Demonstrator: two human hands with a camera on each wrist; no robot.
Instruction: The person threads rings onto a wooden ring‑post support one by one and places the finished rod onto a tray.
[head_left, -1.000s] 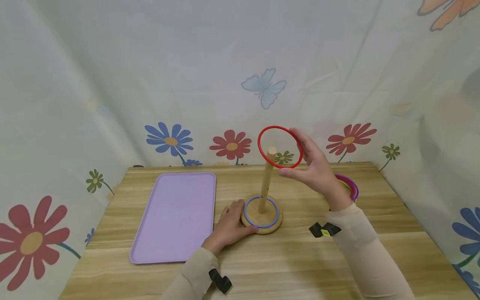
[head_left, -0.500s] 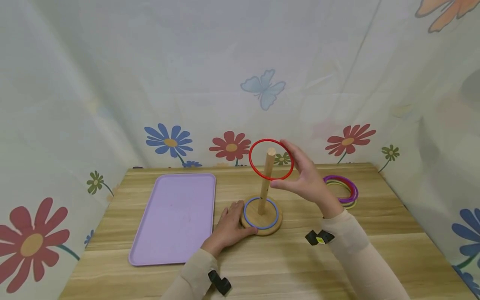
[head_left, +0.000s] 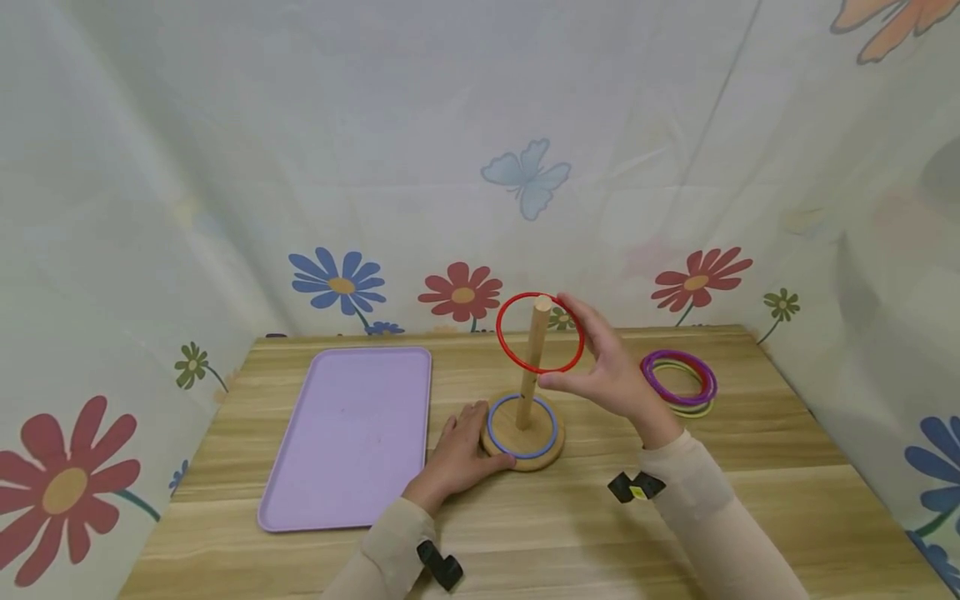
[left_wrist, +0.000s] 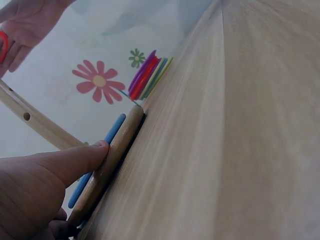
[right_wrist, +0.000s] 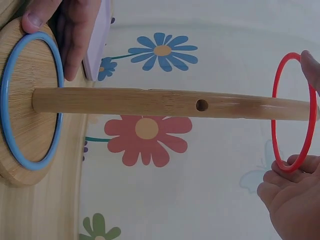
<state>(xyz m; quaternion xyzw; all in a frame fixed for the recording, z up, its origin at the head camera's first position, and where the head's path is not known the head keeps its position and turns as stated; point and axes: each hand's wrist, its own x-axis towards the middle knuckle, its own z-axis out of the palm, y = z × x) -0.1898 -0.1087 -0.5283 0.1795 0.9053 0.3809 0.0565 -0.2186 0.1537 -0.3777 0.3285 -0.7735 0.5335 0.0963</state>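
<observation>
A wooden ring stand has a round base (head_left: 546, 458) and an upright peg (head_left: 536, 342). My right hand (head_left: 611, 371) holds a red ring (right_wrist: 274, 95) by its edge, thumb on one side and fingers on the other. The ring encircles the peg near its top, tilted in the head view. Lower down, a blue ring (left_wrist: 115, 128) lies flat on the base around the peg's foot. My left hand (head_left: 457, 458) holds the base at its left, the thumb pressing the near edge by the blue ring and the fingers along the far left side.
Behind my right forearm lies a loose pile of rings (head_left: 651, 387), purple, red and yellow among them. A lilac tray (head_left: 352, 433) stands left of the stand on the wooden table (head_left: 525, 542). A flowered cloth (head_left: 420, 167) hangs behind the table.
My right hand has moved left and down with the red ring, bringing it from beside the peg's top to around the peg. My left hand has stayed on the base.
</observation>
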